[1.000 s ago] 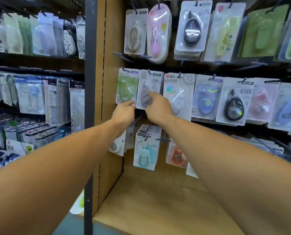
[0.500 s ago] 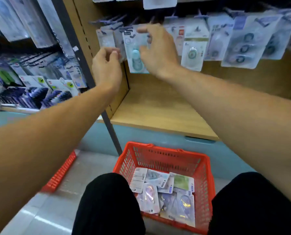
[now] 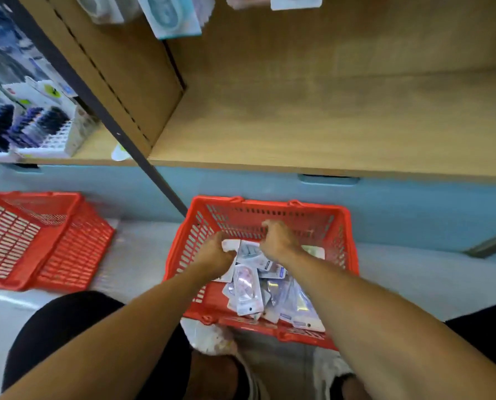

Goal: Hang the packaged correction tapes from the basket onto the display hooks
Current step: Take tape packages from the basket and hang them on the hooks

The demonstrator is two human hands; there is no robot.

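**Both hands down in the basket, reaching for the next packet**

Going left to right, we first see a spare red basket [image 3: 39,238] lying on the floor, well apart from the work. Next comes the red basket [image 3: 345,226] that matters, set on the floor between our knees and just below the wooden shelf [image 3: 327,125].

Our left hand [image 3: 212,254] is inside it at the near-left side, its fingers curled onto the top edge of a white packet [image 3: 231,245], which it seems to be pinching; motion blur keeps us from being sure the grip is complete. Our right hand [image 3: 278,241] hovers just beside it, above the heap, fingers curled; whether it holds anything we cannot tell.

The packaged correction tapes [image 3: 249,293] lie in a loose overlapping pile on the basket floor, directly under and toward us from both hands. Most packets lie flat, long axes running roughly from us toward the shelf, hang-holes at the near ends on a few. The left hand is the one already in contact; the right is nearer the middle of the pile.

The display hooks are out of view above; only the lower edges of hanging packets [image 3: 171,15] show at the top.

No brand or label is legible; the print on the packets is too blurred.
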